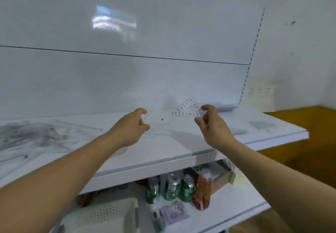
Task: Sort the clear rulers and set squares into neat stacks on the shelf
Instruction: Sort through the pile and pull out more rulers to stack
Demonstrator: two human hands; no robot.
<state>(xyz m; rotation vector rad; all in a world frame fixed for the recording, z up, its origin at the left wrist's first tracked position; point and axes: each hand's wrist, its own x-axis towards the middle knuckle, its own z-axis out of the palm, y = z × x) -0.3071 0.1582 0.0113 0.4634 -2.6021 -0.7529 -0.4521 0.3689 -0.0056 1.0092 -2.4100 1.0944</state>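
Observation:
A clear triangular set square (187, 109) with black numbers is held just above the white shelf (163, 147), and my right hand (211, 123) pinches its right corner between thumb and fingers. A clear straight ruler (158, 119) with a small dark dot stretches between my hands; my left hand (131, 127) pinches its left end. It is very faint against the white. At the far left of the shelf lies a loose heap of clear rulers and set squares (32, 136).
The white back panel (127, 80) rises behind the shelf. A small clear stack (226, 107) lies at the back right. On the lower shelf stand green cans (172, 187), an orange bottle (202, 191), a cardboard box (221, 176), a white basket (107, 216) and a purple packet (174, 213).

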